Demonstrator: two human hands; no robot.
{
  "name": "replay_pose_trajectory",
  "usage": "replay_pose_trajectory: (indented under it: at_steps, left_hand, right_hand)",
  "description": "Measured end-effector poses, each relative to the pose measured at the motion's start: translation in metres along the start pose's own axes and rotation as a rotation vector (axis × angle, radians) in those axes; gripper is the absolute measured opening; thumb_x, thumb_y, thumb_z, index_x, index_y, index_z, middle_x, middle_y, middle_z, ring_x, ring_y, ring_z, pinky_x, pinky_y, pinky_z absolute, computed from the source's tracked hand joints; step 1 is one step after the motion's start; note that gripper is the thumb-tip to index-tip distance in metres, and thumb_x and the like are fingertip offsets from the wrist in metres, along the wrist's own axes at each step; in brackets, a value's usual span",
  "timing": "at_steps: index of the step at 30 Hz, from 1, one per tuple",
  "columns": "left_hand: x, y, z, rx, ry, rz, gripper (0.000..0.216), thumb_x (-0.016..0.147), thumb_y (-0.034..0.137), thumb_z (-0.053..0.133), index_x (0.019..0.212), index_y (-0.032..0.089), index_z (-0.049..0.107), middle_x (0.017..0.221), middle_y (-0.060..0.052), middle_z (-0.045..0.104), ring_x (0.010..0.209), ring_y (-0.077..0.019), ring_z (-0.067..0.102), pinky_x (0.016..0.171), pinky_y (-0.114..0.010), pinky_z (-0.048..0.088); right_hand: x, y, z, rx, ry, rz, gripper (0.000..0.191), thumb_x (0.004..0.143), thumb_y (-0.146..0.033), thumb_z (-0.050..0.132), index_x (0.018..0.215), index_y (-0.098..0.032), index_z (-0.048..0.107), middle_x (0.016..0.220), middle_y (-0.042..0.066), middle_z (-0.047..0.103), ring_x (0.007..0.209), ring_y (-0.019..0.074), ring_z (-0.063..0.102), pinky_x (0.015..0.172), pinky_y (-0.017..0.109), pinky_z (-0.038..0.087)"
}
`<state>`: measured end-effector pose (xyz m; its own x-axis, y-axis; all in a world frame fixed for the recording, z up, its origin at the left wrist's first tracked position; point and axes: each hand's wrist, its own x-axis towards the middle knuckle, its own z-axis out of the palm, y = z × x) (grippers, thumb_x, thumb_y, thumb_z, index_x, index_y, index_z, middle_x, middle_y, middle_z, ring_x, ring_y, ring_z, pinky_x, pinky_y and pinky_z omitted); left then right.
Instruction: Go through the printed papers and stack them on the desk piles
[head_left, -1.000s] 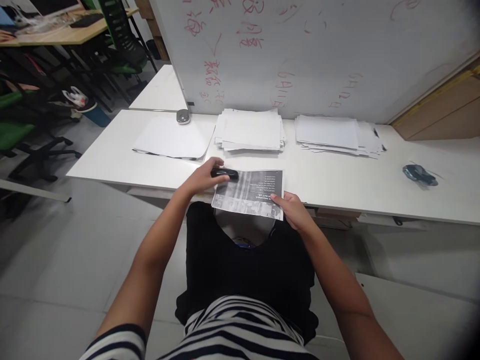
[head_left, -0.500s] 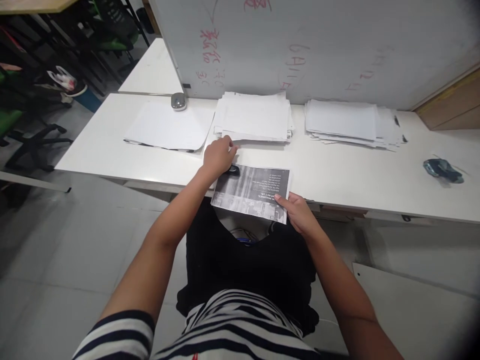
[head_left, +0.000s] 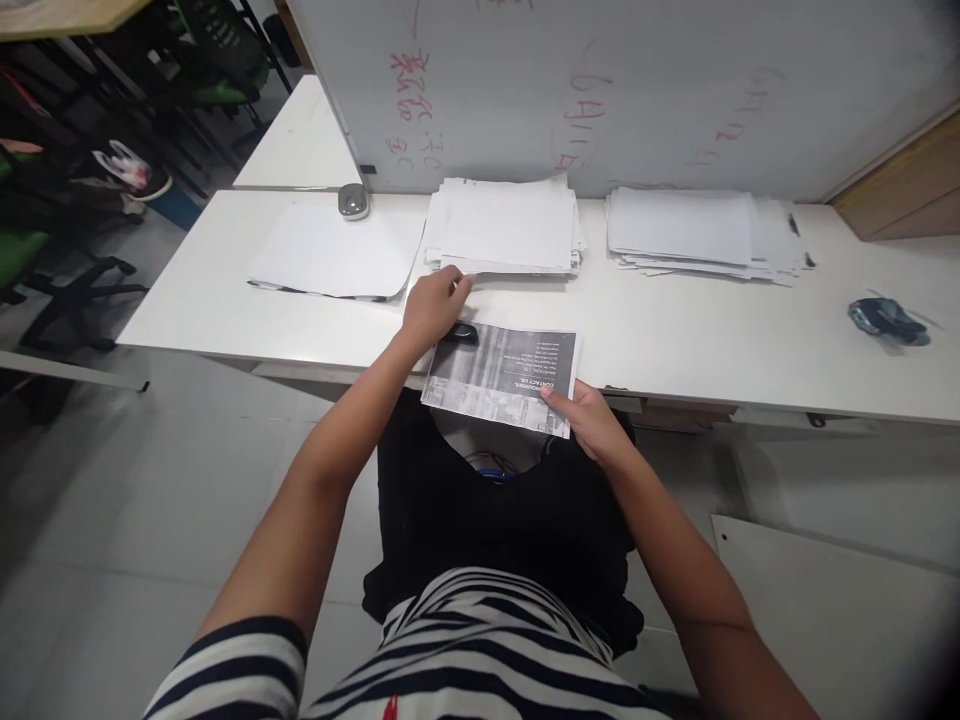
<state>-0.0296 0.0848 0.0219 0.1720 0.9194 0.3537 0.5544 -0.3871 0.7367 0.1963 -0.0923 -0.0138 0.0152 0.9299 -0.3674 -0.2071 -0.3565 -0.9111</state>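
whiteboard (head_left: 675,100) with red handwriting (head_left: 411,90), cardboard box (head_left: 904,195) at right, wood-topped desk (head_left: 67,15) upper left, mesh-backed office chair (head_left: 221,50) just beside, blue bin (head_left: 174,204), plastic bag (head_left: 124,165) at its mouth

White desk (head_left: 675,345), two paper stacks (head_left: 501,225) along the back, broad white sheet (head_left: 330,255), rounded grey device (head_left: 353,202), dark bluish object (head_left: 889,322)
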Motion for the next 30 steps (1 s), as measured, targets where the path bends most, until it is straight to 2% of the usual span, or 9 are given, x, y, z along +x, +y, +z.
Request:
replay_pose_trajectory:
  at_steps: [3,5,6,9,11,16,20,26,30]
  left_hand:
    - [-0.013,0.010,-0.021,-0.050,0.205,0.103,0.034,0.098,0.043,0.038,0.082,0.022,0.060,0.070,-0.002,0.058,0.069,-0.0158,0.054,0.069,-0.032,0.041]
    - [-0.026,0.011,-0.034,0.065,0.230,0.185,0.036,0.099,0.043,0.033,0.091,0.022,0.061,0.079,-0.004,0.061,0.076,-0.0170,0.056,0.075,-0.034,0.042]
    - [-0.033,0.009,-0.039,0.158,0.169,0.241,0.035,0.098,0.045,0.036,0.095,0.022,0.062,0.083,-0.005,0.063,0.081,-0.0188,0.057,0.079,-0.035,0.042]
    - [-0.050,-0.005,-0.044,0.415,-0.135,0.360,0.040,0.087,0.056,0.054,0.105,0.021,0.062,0.097,-0.008,0.065,0.095,-0.0256,0.057,0.084,-0.039,0.041]
    - [-0.057,-0.016,-0.040,0.498,-0.219,0.341,0.046,0.082,0.060,0.059,0.106,0.021,0.061,0.099,-0.009,0.065,0.094,-0.0269,0.057,0.081,-0.038,0.041]
    - [-0.058,-0.030,-0.025,0.559,-0.099,0.242,0.044,0.082,0.061,0.059,0.097,0.021,0.061,0.090,-0.009,0.063,0.086,-0.0254,0.055,0.075,-0.036,0.039]
    - [-0.057,-0.029,-0.023,0.590,-0.065,0.213,0.044,0.080,0.063,0.060,0.092,0.020,0.059,0.087,-0.009,0.061,0.083,-0.0255,0.054,0.071,-0.036,0.038]
    - [-0.057,-0.027,-0.025,0.583,-0.081,0.187,0.043,0.078,0.062,0.063,0.091,0.021,0.058,0.085,-0.009,0.060,0.082,-0.0262,0.054,0.071,-0.037,0.038]
    - [-0.057,-0.029,-0.026,0.568,-0.098,0.181,0.045,0.078,0.063,0.063,0.092,0.021,0.058,0.086,-0.009,0.061,0.083,-0.0256,0.054,0.071,-0.036,0.038]
  right_hand:
    - [0.000,-0.004,0.001,-0.015,0.044,-0.045,0.046,0.068,-0.048,0.079,0.102,-0.019,0.071,0.099,0.006,0.074,0.092,0.0237,0.068,0.090,0.039,0.050]
    - [0.001,-0.009,0.000,-0.025,0.062,-0.070,0.045,0.069,-0.049,0.078,0.101,-0.018,0.071,0.098,0.006,0.074,0.092,0.0240,0.068,0.089,0.039,0.050]
    - [0.002,-0.012,-0.001,-0.035,0.064,-0.081,0.045,0.069,-0.049,0.078,0.100,-0.018,0.071,0.097,0.006,0.074,0.092,0.0240,0.068,0.089,0.038,0.050]
    - [0.004,-0.023,-0.010,-0.098,0.060,-0.111,0.042,0.070,-0.049,0.076,0.098,-0.017,0.072,0.095,0.006,0.074,0.089,0.0230,0.068,0.084,0.035,0.051]
    - [0.002,-0.033,-0.020,-0.170,0.066,-0.120,0.041,0.071,-0.050,0.076,0.096,-0.018,0.072,0.092,0.005,0.074,0.083,0.0214,0.067,0.077,0.033,0.051]
    - [-0.013,-0.057,-0.050,-0.293,0.211,-0.174,0.036,0.071,-0.048,0.077,0.092,-0.019,0.073,0.088,0.003,0.074,0.075,0.0172,0.066,0.067,0.027,0.050]
    - [-0.019,-0.060,-0.066,-0.260,0.350,-0.209,0.036,0.067,-0.047,0.079,0.090,-0.019,0.073,0.089,0.003,0.074,0.076,0.0172,0.066,0.069,0.028,0.052]
    - [-0.019,-0.047,-0.079,-0.191,0.452,-0.249,0.036,0.066,-0.045,0.080,0.092,-0.021,0.074,0.093,0.001,0.074,0.083,0.0171,0.067,0.078,0.031,0.054]
    - [-0.015,-0.049,-0.098,-0.173,0.468,-0.201,0.034,0.064,-0.041,0.082,0.089,-0.020,0.073,0.089,0.002,0.074,0.080,0.0179,0.067,0.080,0.034,0.055]
